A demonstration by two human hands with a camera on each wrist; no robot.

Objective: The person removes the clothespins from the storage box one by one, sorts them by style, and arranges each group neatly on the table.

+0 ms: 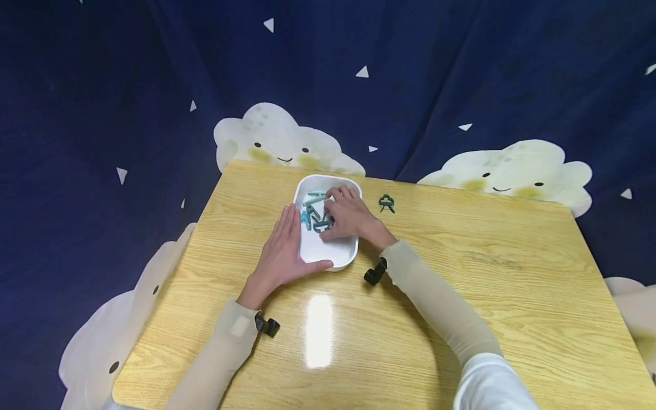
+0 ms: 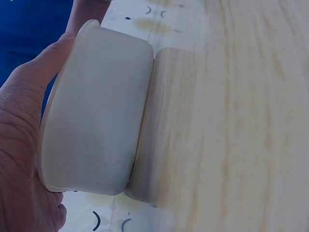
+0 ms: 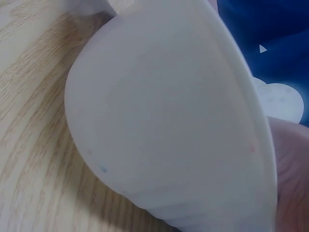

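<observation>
A white plastic tub stands on the table with several plastic clips inside. My left hand lies against the tub's left side, fingers straight along the wall and thumb stretched over the near rim. In the left wrist view, that hand follows the tub's rim. Over the right rim reaches my right hand, its curled fingers and thumb gripping at a dark green clip among the others. Beside it lie a bright teal clip and a pale green clip. The right hand's fingertips are partly hidden.
Another dark green clip lies on the wooden table, right of the tub near the back edge. Behind the table hangs a dark blue curtain with clouds and white triangles. A black wrist camera sits on the right wrist.
</observation>
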